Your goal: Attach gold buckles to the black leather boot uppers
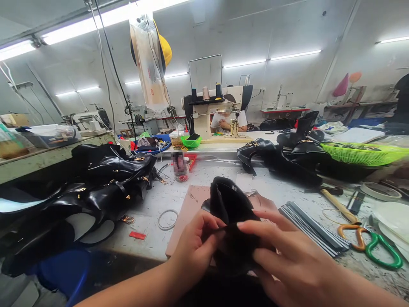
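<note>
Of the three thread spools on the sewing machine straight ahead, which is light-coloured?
The middle spool: it's beige, while the left spool and right spool are dark.

Workshop room; pale grey walls (287, 30), smooth, with seams between panels. Bright tube light (105, 19) slants overhead at upper left; slimmer lit tubes (295, 54) line the far wall, another at far right. Cables (110, 54) hang down at left. Near desk (150, 217) light-topped, scuffed, flecked with dark marks. At its far side, a cream-and-black sewing machine (201, 117). Beyond, a red-edged worktop (284, 111) with a further machine; other stations at left and right. Greenish raised ledge (38, 157) along left side. Lighting even, cool white.
</note>
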### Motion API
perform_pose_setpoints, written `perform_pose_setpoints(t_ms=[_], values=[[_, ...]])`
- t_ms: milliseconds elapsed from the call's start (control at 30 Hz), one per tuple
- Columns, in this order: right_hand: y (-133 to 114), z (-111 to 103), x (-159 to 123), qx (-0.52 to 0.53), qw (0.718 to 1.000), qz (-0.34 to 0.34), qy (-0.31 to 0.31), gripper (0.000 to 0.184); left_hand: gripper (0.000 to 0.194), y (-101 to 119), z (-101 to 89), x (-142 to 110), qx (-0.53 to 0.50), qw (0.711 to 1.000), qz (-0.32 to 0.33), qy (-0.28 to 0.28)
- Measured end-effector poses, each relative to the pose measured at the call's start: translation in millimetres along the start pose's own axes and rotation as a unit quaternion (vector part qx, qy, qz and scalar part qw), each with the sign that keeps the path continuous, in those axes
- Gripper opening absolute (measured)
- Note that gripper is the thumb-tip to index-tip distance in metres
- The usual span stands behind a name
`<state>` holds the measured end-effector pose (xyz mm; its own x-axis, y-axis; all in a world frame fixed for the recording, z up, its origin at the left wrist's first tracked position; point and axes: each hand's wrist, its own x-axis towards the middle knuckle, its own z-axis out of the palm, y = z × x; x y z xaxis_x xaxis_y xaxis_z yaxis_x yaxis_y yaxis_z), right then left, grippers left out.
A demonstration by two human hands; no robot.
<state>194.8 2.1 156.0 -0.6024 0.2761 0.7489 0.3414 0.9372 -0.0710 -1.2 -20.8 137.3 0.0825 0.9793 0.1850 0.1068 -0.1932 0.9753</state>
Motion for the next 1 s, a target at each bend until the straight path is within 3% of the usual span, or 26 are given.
perform_pose_setpoints(t_ms=[200,467,567,700,867,1000], values=[[3,-6,4,0.025,0.998,0.006,-0.052,0.019,0.012,15,-11.5,4,0.091,0.989,0.075,-0.094],[17,-12,15,0.004,0.989,0.045,-0.14,0.017,0.031,34,-22.3,4,0.108,0.981,0.017,-0.161],[24,-9,22,-0.018,0.982,0.078,-0.168,0.011,0.047,33,-21.6,10,0.15,0.979,0.034,-0.13],[28,-6,33,-0.014,0.975,0.108,-0.195,0.009,0.021,26,-16.6,21,0.126,0.99,0.019,-0.053],[27,-4,39,-0.013,0.974,0.116,-0.195,0.012,0.027,24,-13.7,25,0.054,0.998,-0.019,-0.016],[30,1,39,-0.039,0.981,0.103,-0.16,0.016,0.019,30,-10.8,25,0.081,0.997,-0.011,-0.01]])
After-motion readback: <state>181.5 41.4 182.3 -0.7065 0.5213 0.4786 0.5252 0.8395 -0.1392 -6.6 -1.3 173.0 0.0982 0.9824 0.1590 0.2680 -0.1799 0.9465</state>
